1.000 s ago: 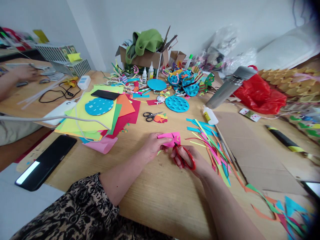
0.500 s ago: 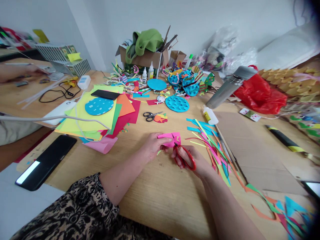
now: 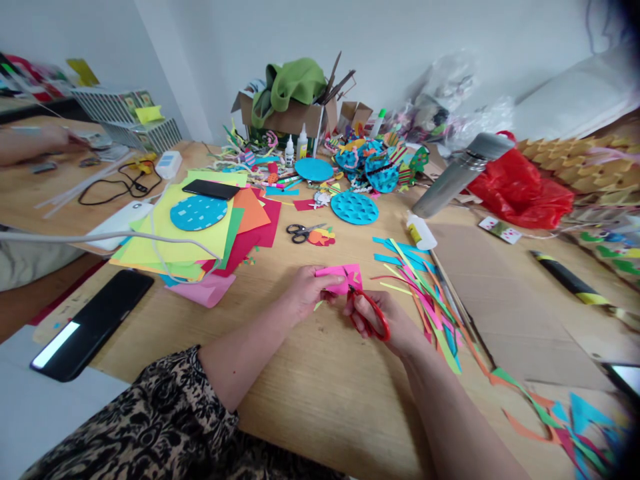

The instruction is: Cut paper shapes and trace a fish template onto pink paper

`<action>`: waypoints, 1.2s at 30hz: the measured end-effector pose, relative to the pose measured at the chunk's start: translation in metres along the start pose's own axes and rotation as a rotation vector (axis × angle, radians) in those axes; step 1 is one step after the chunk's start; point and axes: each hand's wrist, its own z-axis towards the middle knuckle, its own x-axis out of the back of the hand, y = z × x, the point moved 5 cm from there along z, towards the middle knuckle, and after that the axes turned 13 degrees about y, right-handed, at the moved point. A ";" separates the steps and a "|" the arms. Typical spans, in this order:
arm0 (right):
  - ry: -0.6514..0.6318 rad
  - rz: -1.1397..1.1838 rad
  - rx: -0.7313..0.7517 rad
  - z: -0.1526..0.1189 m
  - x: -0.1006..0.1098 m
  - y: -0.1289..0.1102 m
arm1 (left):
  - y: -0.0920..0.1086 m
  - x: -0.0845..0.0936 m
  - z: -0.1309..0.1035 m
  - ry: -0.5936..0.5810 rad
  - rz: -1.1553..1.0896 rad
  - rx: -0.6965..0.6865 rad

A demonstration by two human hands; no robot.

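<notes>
A piece of pink paper (image 3: 333,273) is near the middle of the frame, just below centre. The left hand (image 3: 304,293) pinches its left side, thumb on top; the other fingers are mostly hidden beneath. The right hand (image 3: 393,323) grips the red-handled scissors (image 3: 384,321), whose dark blades meet the paper's lower right part; their tips, and how far they part, are hard to make out. A bit of yellow-green shows under the left hand, too small to identify.

Just above centre are black-handled scissors (image 3: 299,233) beside an orange and red cutout (image 3: 320,237), its shape unclear. Right of centre, coloured paper strips (image 3: 424,293) overlap so much that single ones are hard to follow. A white glue bottle (image 3: 423,232) lies above them, and a brown cardboard sheet (image 3: 510,307) stretches away at the right.

At centre left, a black phone (image 3: 211,189) and a speckled blue disc (image 3: 199,212) partly cover a stack of coloured sheets (image 3: 175,250). At the upper left, another person's hand (image 3: 53,141) is blurred, its arm cut off by the edge. Along the right edge, a dark device (image 3: 623,375) is cut off, and the corners fade into black.
</notes>
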 end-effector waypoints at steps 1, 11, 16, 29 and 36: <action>0.002 0.000 -0.002 0.000 0.000 0.000 | 0.000 0.000 0.000 -0.002 -0.001 0.002; 0.010 -0.018 -0.011 0.002 0.001 0.005 | -0.001 0.001 0.002 0.017 -0.008 -0.002; -0.006 -0.009 0.005 0.002 0.001 0.005 | -0.001 0.001 0.001 0.001 0.019 -0.006; 0.005 0.009 -0.028 0.003 0.001 0.001 | 0.002 -0.001 0.001 0.017 0.024 -0.013; 0.023 -0.001 -0.046 0.002 0.001 -0.002 | 0.000 0.001 0.003 0.018 0.052 -0.025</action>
